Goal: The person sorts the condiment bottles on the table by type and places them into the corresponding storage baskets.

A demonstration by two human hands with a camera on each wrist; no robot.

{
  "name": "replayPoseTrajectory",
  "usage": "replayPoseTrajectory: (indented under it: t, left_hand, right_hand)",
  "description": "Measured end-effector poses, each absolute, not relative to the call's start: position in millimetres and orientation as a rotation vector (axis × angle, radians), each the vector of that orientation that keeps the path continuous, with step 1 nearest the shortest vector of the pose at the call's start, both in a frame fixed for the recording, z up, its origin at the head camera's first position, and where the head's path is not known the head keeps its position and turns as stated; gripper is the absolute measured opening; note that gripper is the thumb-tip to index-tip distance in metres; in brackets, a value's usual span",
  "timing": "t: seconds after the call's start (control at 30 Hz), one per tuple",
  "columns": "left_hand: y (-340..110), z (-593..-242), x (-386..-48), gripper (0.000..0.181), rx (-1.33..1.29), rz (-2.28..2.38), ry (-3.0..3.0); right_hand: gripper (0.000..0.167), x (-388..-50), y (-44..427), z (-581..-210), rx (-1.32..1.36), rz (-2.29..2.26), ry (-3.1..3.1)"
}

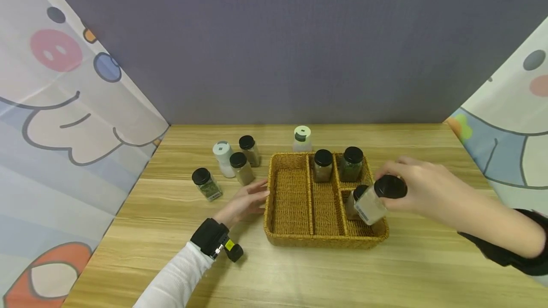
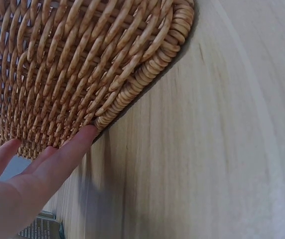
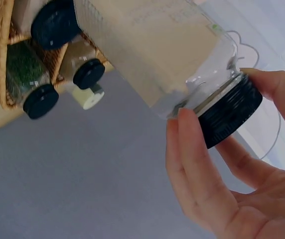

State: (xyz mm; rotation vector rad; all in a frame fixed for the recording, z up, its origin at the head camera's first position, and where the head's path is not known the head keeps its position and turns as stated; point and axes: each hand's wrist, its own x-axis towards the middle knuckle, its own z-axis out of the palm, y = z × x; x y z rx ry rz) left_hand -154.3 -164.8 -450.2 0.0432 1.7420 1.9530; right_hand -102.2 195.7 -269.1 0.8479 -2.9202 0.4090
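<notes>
At the left of the frame, on the worktop, stand a black-lidded green-herb jar, a white-capped shaker bottle and two black-lidded spice jars. The left hand has its fingers extended, the tips against the near-left wall of the wicker basket; it grasps nothing and seems to steady the basket at the centre. A pale-capped bottle stands beyond the rim. Within the basket, a brown spice jar fills the top of the middle section, a second herb jar the upper-right one, and a dark-lidded jar stands in the lower-right one. Above that compartment, the right hand pinches the pale-powder jar by its black lid, tilted. The step in hand looks like loading this compartment; the next move calls for uprighting the jar and lowering it beside its neighbour without knocking it.
</notes>
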Motion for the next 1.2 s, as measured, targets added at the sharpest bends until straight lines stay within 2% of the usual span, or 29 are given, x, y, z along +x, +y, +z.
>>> replayPoseTrajectory:
  t: [1.2]
  left_hand:
    - [-163.9, -449.7, -153.1, 0.06, 0.03, 1.943, 1.762]
  right_hand:
    - [0.037, -89.2, 183.8, -325.8, 0.667, 0.53, -3.059]
